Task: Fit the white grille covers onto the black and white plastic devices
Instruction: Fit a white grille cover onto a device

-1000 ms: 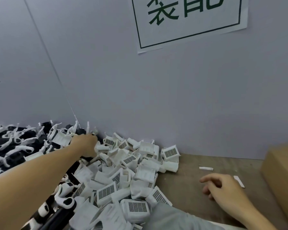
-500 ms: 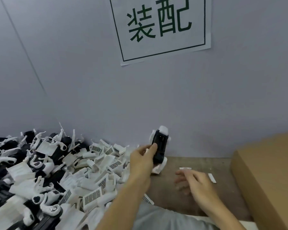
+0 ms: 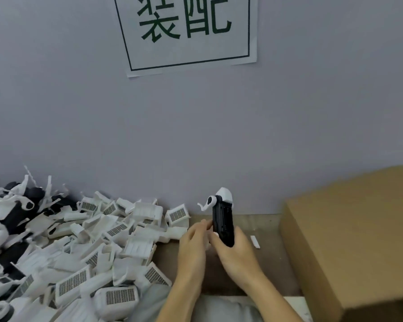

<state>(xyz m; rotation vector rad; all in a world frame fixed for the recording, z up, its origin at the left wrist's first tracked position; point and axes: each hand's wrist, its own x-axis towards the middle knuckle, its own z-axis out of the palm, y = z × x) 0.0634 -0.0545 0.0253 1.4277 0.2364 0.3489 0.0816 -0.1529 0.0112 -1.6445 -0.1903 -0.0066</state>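
Note:
A black and white plastic device [image 3: 222, 219] stands upright above the table, its white head and curved lever at the top. My right hand [image 3: 236, 252] grips its lower end from the right. My left hand [image 3: 192, 247] holds its left edge with curled fingertips. A small white part shows between the two hands. A heap of white grille covers [image 3: 116, 231] lies to the left of my hands. More black and white devices [image 3: 14, 205] are piled at the far left.
A large cardboard box [image 3: 358, 240] stands at the right, close to my right hand. A small white strip [image 3: 254, 242] lies on the brown table [image 3: 268, 226]. A grey wall with a printed sign [image 3: 186, 31] rises right behind. Grey cloth [image 3: 219, 307] covers my lap.
My left hand took a device from the left pile and carried it right to the middle. My right hand rose from the table and now grips the device's lower end.

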